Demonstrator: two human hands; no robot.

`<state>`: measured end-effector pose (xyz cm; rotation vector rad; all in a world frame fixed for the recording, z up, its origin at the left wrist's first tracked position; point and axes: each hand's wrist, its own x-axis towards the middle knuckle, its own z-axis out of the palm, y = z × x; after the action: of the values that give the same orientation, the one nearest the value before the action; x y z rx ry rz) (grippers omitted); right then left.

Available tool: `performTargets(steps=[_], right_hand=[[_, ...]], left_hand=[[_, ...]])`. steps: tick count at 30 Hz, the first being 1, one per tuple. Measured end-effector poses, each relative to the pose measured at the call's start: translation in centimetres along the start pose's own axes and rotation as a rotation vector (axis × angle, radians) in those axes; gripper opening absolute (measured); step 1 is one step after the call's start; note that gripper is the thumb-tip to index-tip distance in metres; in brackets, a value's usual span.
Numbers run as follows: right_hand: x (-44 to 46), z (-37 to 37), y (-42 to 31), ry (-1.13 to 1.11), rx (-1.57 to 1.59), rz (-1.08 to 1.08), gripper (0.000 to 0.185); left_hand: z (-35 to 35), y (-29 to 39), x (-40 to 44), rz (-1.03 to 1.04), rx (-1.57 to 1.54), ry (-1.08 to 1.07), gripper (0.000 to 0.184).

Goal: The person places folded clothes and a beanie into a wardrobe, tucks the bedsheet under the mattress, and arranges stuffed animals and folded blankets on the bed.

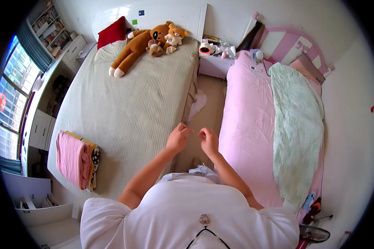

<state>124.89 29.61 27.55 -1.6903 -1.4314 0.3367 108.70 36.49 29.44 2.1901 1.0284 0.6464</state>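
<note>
My left hand is raised in front of my body, its fingers bent and drawn in, near the right edge of the large beige bed. Close beside it, a small gap apart, my right hand is up with curled fingers, near the left edge of the pink bed. Whether anything small is between the fingers of either hand cannot be made out. Neither hand touches a bed. A pink folded cloth lies with other folded cloths at the beige bed's lower left. A pale green quilt covers the pink bed's right part.
Stuffed toys and a red pillow lie at the head of the beige bed. A cluttered nightstand stands between the beds. White cloth lies on the floor. At the lower right is a fan.
</note>
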Motion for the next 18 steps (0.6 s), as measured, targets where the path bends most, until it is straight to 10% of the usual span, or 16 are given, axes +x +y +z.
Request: performTargets(steps=[18], right_hand=[[36.7, 0.2, 15.8, 0.035, -0.058, -0.102, 0.013]], left_hand=[[-1.1, -9.6, 35.5, -0.105, 0.097, 0.183, 0.029]])
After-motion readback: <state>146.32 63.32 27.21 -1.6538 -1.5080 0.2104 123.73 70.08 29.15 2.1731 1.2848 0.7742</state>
